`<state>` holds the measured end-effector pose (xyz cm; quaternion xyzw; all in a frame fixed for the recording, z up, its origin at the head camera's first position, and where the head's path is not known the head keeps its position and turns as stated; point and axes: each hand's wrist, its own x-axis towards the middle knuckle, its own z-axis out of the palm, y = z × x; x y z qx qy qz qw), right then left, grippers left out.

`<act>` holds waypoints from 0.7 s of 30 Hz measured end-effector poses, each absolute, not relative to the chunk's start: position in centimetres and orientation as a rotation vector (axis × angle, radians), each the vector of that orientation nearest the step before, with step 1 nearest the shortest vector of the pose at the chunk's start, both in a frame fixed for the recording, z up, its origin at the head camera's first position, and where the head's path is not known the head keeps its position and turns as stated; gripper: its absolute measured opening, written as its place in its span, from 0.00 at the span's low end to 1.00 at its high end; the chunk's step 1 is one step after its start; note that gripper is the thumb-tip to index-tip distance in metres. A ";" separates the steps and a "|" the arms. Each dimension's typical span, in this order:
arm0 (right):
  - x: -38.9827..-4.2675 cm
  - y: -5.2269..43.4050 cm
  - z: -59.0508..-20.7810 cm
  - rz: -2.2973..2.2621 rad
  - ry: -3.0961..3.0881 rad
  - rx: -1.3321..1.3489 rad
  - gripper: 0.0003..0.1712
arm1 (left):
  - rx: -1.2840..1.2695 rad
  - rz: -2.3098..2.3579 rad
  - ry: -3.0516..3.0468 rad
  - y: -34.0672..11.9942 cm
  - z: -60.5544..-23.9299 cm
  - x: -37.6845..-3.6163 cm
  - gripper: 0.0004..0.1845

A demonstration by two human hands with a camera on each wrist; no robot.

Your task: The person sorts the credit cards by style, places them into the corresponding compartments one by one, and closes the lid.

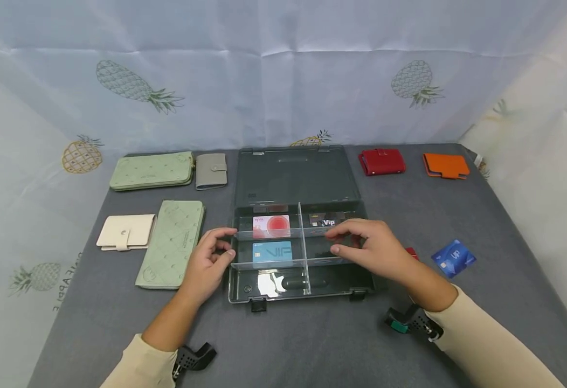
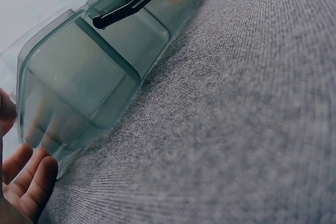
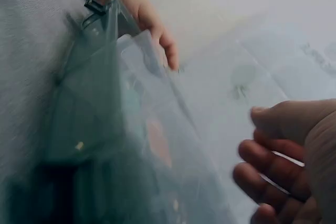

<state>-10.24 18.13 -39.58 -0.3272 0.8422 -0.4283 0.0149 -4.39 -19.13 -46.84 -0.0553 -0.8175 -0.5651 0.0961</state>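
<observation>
organizer box (image 1: 293,178) | smoky clear plastic, lid laid back flat toward 12 o'clock; sits mid-table | dividers (image 1: 304,242) split the tray into compartments | pink card (image 1: 271,226) at its 11 o'clock cell; light blue card (image 1: 272,251) just below; black card (image 1: 329,221) at 1 o'clock

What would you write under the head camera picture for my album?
Two hands, left hand and right hand, at an open clear box holding a pink card and blue card, wallets around.
</observation>
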 end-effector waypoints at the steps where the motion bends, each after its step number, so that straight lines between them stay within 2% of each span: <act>1: -10.0 18.8 -39.8 -1.363 2.623 -1.004 0.17 | -0.158 -1.674 -2.422 -19.1 -46.8 -4.3 0.24; 8: -8.8 24.0 -41.0 -1.473 2.605 -0.897 0.18 | -0.148 -1.682 -2.420 -19.1 -46.9 -4.3 0.24; 15: -8.6 29.2 -42.6 -1.383 2.587 -0.646 0.18 | -0.141 -1.681 -2.415 -19.1 -46.9 -4.4 0.24; 21: -8.8 32.2 -43.6 -1.131 2.735 -0.755 0.23 | -0.152 -1.679 -2.424 -19.1 -46.8 -4.3 0.24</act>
